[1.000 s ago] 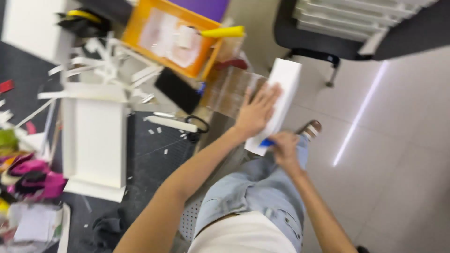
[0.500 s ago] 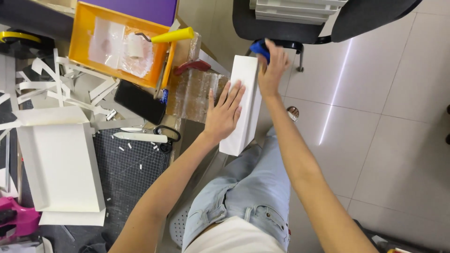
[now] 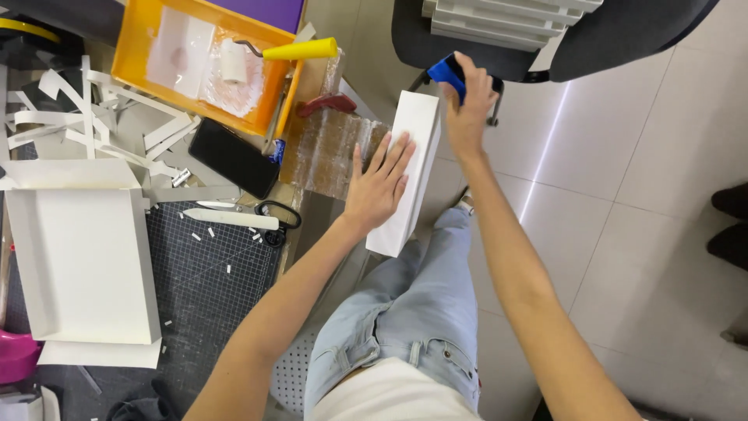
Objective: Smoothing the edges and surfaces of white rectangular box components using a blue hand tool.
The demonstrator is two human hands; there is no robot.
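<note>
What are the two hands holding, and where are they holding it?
The left hand lies flat on the broad face of a long white box, steadying it. The right hand grips a small blue tool at the box's far end.

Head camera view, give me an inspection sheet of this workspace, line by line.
Surface: dark cutting mat on a crowded table.
Job's things: long white box across the lap; blue tool at its far end.
Clutter: orange tray with yellow-handled roller, open white box, black phone, paper strips, scissors.
Grippers: left hand flat on box; right hand grips blue tool.
Cables: nothing seen.
Surroundings: tiled floor, black chair.
</note>
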